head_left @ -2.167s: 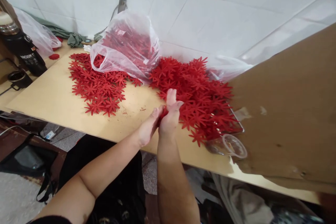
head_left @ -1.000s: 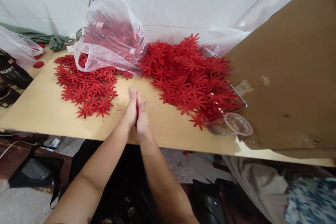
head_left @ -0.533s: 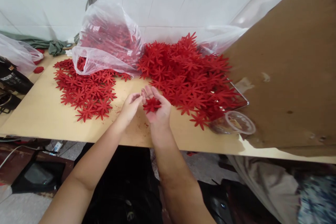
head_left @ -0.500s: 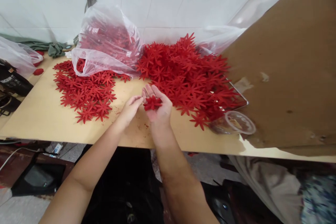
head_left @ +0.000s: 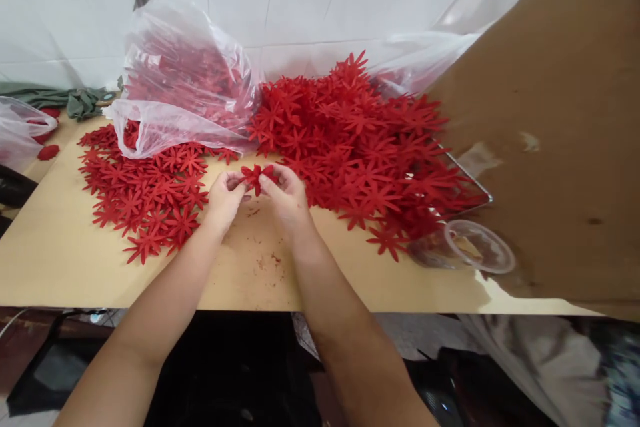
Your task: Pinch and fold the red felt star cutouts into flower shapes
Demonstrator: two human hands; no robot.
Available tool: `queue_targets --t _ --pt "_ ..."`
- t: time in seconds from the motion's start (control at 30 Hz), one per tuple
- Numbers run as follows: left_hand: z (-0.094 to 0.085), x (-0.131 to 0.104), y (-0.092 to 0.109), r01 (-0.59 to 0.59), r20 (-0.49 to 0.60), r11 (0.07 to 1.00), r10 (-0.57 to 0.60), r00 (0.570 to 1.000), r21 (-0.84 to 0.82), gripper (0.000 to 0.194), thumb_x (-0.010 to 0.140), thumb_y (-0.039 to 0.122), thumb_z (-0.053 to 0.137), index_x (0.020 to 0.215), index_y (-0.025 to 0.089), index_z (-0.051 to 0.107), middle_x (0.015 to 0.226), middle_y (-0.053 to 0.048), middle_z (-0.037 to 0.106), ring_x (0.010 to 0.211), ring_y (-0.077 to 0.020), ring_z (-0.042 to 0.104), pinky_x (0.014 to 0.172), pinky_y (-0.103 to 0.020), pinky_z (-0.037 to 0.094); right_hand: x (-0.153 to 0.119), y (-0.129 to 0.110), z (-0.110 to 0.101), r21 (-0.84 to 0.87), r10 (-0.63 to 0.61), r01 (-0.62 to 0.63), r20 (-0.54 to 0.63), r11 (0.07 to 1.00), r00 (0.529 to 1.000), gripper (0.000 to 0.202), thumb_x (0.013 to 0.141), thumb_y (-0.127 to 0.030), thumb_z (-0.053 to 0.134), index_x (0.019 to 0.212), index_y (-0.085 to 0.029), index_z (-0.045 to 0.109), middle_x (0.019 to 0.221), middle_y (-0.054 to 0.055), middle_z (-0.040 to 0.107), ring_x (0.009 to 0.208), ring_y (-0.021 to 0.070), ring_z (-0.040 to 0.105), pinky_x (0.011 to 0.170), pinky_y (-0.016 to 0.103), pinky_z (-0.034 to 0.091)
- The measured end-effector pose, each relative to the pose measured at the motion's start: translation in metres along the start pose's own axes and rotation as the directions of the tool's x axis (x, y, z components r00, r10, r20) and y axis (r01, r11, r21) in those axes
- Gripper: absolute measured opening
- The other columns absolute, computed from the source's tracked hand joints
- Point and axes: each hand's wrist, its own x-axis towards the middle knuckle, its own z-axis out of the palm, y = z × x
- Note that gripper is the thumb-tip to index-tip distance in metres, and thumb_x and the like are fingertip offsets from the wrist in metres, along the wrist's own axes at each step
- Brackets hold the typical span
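Observation:
Between my two hands, just above the table, is a red petal-shaped flower piece (head_left: 257, 177). My left hand (head_left: 227, 199) pinches its left side between thumb and fingers. On the other side, my right hand (head_left: 289, 195) is closed on its right petals. A heap of red flower pieces (head_left: 145, 180) lies flat to the left of my hands. Behind and to the right rises a larger pile of similar red flowers (head_left: 360, 140), its near edge close to my right hand.
A clear plastic bag (head_left: 185, 80) full of red pieces stands against the tiled wall. A clear plastic cup (head_left: 479, 247) lies tipped at the right, beside a large cardboard panel (head_left: 560, 147). Reddish crumbs dot the table (head_left: 260, 287) in front of me.
The flower lay on my open right palm with my left fingers beside it; now both hands pinch it from either side. The view has shifted slightly.

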Motion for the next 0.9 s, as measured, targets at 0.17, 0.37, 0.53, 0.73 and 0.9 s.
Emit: queue_targets --t 0.17,0.37,0.53,0.73,0.9 --pt "-0.003 0.006 -0.010 -0.087 -0.017 0.996 0.087 0.996 0.036 0.016 0.067 0.010 0.059 0.082 0.015 0.055 0.070 0.003 0.059 0.060 -0.0064 0.053 0.066 -0.022 0.045 -0.002 0.006 0.001 -0.059 0.064 -0.059 0.089 0.997 0.994 0.029 0.061 -0.035 0.068 0.081 -0.019 0.057 0.080 0.001 0.064 0.072 0.0123 0.058 0.072 0.031 0.049" --pt "0.002 0.005 -0.018 -0.178 0.022 0.981 0.177 0.984 0.072 0.012 0.067 0.012 0.059 0.078 0.014 0.058 0.068 0.002 0.059 0.062 -0.0067 0.052 0.067 -0.022 0.042 -0.001 0.003 0.001 -0.124 0.015 -0.012 0.024 0.992 1.000 0.021 0.065 -0.036 0.065 0.070 -0.018 0.055 0.067 -0.001 0.062 0.061 0.0105 0.055 0.061 0.027 0.046" --pt "0.003 0.000 -0.013 -0.127 0.054 0.990 0.124 0.991 0.065 0.009 0.069 0.019 0.060 0.077 0.015 0.057 0.070 0.002 0.059 0.064 -0.0073 0.052 0.067 -0.022 0.043 -0.003 0.004 0.000 -0.179 0.016 -0.018 -0.012 0.984 1.000 0.028 0.067 -0.045 0.062 0.065 -0.018 0.053 0.055 -0.004 0.053 0.049 0.0079 0.047 0.050 0.024 0.039" --pt "0.001 -0.004 -0.010 -0.100 0.190 0.994 0.089 0.978 0.049 0.015 0.069 0.024 0.062 0.081 0.015 0.061 0.081 -0.002 0.062 0.072 -0.0091 0.054 0.073 -0.023 0.043 -0.002 0.007 -0.004 -0.221 -0.016 0.011 -0.020 0.975 1.000 0.035 0.073 -0.052 0.053 0.060 -0.019 0.052 0.052 -0.004 0.049 0.050 0.0082 0.044 0.051 0.024 0.038" --pt "0.000 -0.003 -0.011 -0.071 0.226 0.997 0.069 0.972 -0.002 0.013 0.068 0.020 0.062 0.079 0.016 0.065 0.085 -0.002 0.063 0.079 -0.0111 0.056 0.079 -0.025 0.043 -0.002 0.009 -0.003 -0.236 -0.007 0.012 0.020 0.972 1.000 0.034 0.071 -0.052 0.055 0.065 -0.019 0.052 0.058 -0.004 0.051 0.055 0.0093 0.046 0.056 0.025 0.041"
